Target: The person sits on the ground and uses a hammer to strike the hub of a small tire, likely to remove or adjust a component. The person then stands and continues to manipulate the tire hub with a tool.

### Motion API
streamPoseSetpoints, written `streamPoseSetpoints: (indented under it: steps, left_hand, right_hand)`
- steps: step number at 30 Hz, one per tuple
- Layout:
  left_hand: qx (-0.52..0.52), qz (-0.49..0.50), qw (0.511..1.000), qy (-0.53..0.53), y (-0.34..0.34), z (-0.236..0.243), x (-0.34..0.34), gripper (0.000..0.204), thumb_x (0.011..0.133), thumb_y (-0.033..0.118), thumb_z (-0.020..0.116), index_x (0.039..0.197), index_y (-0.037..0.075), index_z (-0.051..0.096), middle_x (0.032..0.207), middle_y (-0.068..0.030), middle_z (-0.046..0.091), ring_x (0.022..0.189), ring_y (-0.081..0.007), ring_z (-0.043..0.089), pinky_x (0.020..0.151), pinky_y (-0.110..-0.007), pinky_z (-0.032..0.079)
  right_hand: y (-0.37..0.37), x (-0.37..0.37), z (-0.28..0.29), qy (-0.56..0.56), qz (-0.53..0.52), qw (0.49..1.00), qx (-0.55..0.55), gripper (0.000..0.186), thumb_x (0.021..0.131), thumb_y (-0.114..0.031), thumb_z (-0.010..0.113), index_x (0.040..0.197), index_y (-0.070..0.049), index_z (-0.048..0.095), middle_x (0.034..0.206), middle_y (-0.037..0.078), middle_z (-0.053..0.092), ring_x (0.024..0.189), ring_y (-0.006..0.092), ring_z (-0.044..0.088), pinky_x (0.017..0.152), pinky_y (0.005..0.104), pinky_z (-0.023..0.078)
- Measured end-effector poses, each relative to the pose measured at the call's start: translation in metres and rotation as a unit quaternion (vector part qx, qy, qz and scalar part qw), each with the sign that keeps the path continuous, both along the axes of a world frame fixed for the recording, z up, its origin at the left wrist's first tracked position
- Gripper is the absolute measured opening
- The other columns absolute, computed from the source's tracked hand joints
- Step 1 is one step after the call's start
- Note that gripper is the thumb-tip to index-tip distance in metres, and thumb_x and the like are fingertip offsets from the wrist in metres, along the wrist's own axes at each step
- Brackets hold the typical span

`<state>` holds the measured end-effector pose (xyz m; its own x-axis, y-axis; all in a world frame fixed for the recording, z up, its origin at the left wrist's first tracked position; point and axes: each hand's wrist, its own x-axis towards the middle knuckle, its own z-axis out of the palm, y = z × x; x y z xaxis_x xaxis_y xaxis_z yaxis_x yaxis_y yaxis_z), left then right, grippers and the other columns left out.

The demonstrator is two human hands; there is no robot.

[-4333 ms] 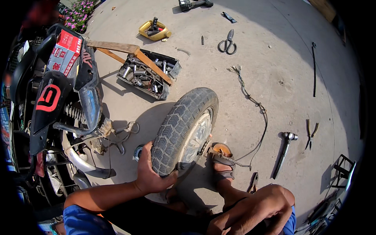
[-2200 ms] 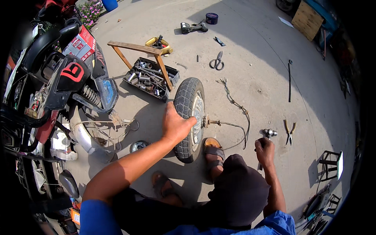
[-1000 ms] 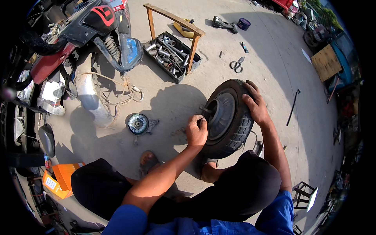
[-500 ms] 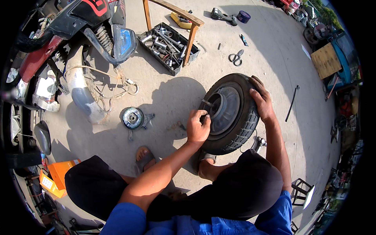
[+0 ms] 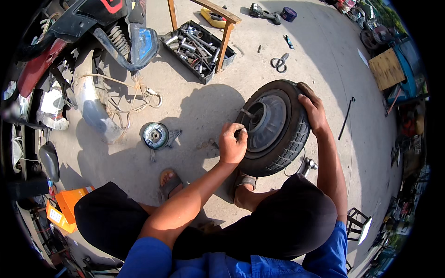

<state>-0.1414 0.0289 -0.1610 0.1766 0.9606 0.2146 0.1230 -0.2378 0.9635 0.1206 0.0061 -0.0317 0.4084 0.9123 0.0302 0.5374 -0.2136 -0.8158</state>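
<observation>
A black-tyred wheel (image 5: 289, 150) leans beside my right foot, its grey hub (image 5: 273, 125) turned toward me, with a short axle (image 5: 246, 112) sticking out. My right hand (image 5: 311, 109) grips the upper right of the tyre, fingers over the tread. My left hand (image 5: 232, 146) is at the left side of the hub, thumb and forefinger pinched; anything between them is hidden. A round metal plate with a bracket (image 5: 155, 135) lies on the concrete left of my hands. A metal-headed tool (image 5: 309, 164) lies partly behind the tyre and my right knee.
A dismantled scooter (image 5: 92, 18) fills the left. Beyond the wheel are a socket box (image 5: 192, 51) with wooden frame (image 5: 227, 41), scissors (image 5: 280, 62), a cordless tool (image 5: 259, 14) and a round tin (image 5: 288, 14). An orange carton (image 5: 69, 206), metal bar (image 5: 346, 118) and stool (image 5: 357, 227) surround me.
The wheel has turned to show its other face. My left hand moved from the tyre to the hub; my right hand left the metal tool and took the tyre. The view has shifted too.
</observation>
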Motion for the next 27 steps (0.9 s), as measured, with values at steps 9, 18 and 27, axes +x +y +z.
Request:
streamPoseSetpoints:
  steps: [9,18,27]
  left_hand:
    - [-0.058,-0.025,0.994,-0.089,0.018,0.023,0.01,0.006,0.092,0.005,0.069,0.094,0.0,0.068,0.09,-0.0087,0.06,0.071,-0.0157,0.057,0.067,-0.031,0.048]
    - [-0.056,-0.034,0.996,-0.057,0.016,0.038,0.01,0.007,0.094,0.005,0.068,0.095,-0.002,0.068,0.089,-0.0065,0.062,0.074,-0.0117,0.059,0.069,-0.028,0.049]
    - [-0.044,-0.049,0.992,-0.108,0.014,0.04,0.02,0.004,0.092,0.004,0.068,0.093,-0.001,0.067,0.088,-0.0064,0.057,0.067,-0.0124,0.054,0.063,-0.029,0.047]
  right_hand:
    - [0.013,0.008,0.0,0.037,-0.022,0.999,-0.019,0.057,0.094,-0.026,0.056,0.141,0.006,0.056,0.15,0.021,0.052,0.14,0.0315,0.047,0.118,0.0356,0.032]
    - [0.007,0.013,-0.005,0.043,-0.024,0.999,-0.006,0.056,0.094,-0.024,0.057,0.141,0.005,0.056,0.148,0.021,0.055,0.139,0.0311,0.049,0.118,0.0356,0.032]
    - [0.0,0.005,-0.005,-0.004,-0.02,1.0,-0.007,0.055,0.095,-0.025,0.055,0.142,0.004,0.055,0.153,0.021,0.049,0.143,0.0332,0.045,0.12,0.0376,0.03]
